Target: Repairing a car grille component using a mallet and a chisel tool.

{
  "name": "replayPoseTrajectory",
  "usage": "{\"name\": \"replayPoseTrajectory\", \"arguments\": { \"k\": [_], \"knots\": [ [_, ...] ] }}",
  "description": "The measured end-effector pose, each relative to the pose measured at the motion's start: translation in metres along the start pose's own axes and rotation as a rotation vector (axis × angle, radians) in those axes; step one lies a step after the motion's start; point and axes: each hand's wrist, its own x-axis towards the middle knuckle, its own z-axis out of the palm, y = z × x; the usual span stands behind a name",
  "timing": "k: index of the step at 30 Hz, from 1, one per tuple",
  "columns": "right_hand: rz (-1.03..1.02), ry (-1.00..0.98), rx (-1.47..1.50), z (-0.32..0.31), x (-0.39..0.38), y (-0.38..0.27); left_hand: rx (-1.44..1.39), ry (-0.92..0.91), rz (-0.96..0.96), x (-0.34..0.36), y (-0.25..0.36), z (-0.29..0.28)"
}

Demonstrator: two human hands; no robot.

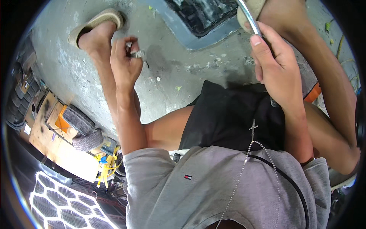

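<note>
Right hand (275,61) grips metal rod (248,14); left hand (126,66) curls round small greyish piece (137,54). I judge: rod-steadying step; next calls for firm grip.

Between the left hand (127,63), its fingers curled around a small pale piece (137,54), and the right hand (277,63), a hand could have passed low over the scuffed grey concrete floor (171,82). Ahead, a grey-edged black panel (204,17) blocked the way; a shiny curved silver metal rod (248,14) jutted beside it from the right hand. Bare legs (326,57) bounded both sides, black cloth shorts (228,114) the near edge.
</note>
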Motion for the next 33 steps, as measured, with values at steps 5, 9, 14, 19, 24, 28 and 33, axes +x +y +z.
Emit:
{"name": "replayPoseTrajectory", "arguments": {
  "k": [5,9,14,19,24,28,33],
  "knots": [
    [0.15,-0.047,-0.005,-0.001,-0.001,-0.011,-0.401,0.148,-0.18,0.027,0.034,0.012],
    [0.045,-0.012,-0.034,0.0,-0.002,-0.002,-1.071,0.196,-0.392,0.042,0.046,0.027],
    [-0.01,-0.019,-0.073,0.001,-0.002,0.0,-1.554,0.157,-0.355,0.067,0.053,0.037],
    [0.008,-0.005,-0.08,-0.003,0.001,0.005,-1.559,0.152,-0.241,0.078,0.087,0.039],
    [0.001,-0.002,-0.088,-0.002,0.002,0.0,-1.352,0.17,0.053,0.095,0.088,0.076],
    [0.17,-0.063,0.002,-0.004,-0.001,-0.008,-0.827,0.239,-0.128,0.083,0.148,0.108],
    [0.156,-0.071,0.002,-0.004,0.0,-0.01,-0.734,0.53,0.034,0.089,0.15,0.12]
  ]
}}
